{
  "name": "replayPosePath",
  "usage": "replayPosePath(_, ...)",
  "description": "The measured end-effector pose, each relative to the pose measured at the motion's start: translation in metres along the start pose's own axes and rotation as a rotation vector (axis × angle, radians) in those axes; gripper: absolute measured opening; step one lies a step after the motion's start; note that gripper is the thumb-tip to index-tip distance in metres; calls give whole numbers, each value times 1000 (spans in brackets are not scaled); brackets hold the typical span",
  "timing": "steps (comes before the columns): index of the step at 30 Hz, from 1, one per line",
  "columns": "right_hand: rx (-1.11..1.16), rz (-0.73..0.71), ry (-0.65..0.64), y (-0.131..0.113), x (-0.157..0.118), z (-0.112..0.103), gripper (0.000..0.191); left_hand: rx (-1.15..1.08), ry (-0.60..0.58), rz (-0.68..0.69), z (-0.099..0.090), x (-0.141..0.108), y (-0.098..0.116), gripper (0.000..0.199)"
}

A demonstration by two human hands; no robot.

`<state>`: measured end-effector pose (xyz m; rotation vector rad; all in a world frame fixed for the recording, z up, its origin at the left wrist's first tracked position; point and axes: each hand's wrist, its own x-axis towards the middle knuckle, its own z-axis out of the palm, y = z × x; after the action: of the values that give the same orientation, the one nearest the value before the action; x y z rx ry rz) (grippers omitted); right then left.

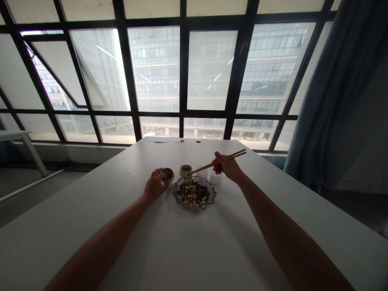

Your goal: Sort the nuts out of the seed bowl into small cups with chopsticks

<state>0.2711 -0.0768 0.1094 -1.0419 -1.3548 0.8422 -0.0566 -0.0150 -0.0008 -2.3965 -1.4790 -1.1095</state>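
Now pinches chopsticks (pixel 206 167) in right hand (pixel 229 167), cup (pixel 167 175) in left hand (pixel 154 184), and could knock another cup (pixel 185 170) by swinging carelessly.

Behind the scalloped clear-glass bowl (pixel 214 195) stands a round beige cup (pixel 186 170), with another cup (pixel 168 175) to its left.

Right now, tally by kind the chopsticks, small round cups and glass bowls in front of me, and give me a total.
Chopsticks: 2
Small round cups: 2
Glass bowl: 1
Total: 5
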Motion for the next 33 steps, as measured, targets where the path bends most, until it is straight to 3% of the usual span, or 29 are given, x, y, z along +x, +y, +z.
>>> replayPosePath(8, -31, -22, 5, 0, -1, 2, 66, 57, -28, 91, -6, -1, 11, 14)
replayPosePath(13, -72, -50, 131, -6, 2, -16, 64, -24, 31, -6, 1, -1, 3, 15)
replayPosePath(22, -474, -81, 317, -36, -9, -61, 47, -139, 75, -180, 8, 4, -13, 30)
replayPosePath(33, -549, -115, 281, -40, -13, -61, 47, -111, 64, -175, 9, 2, -12, 34)
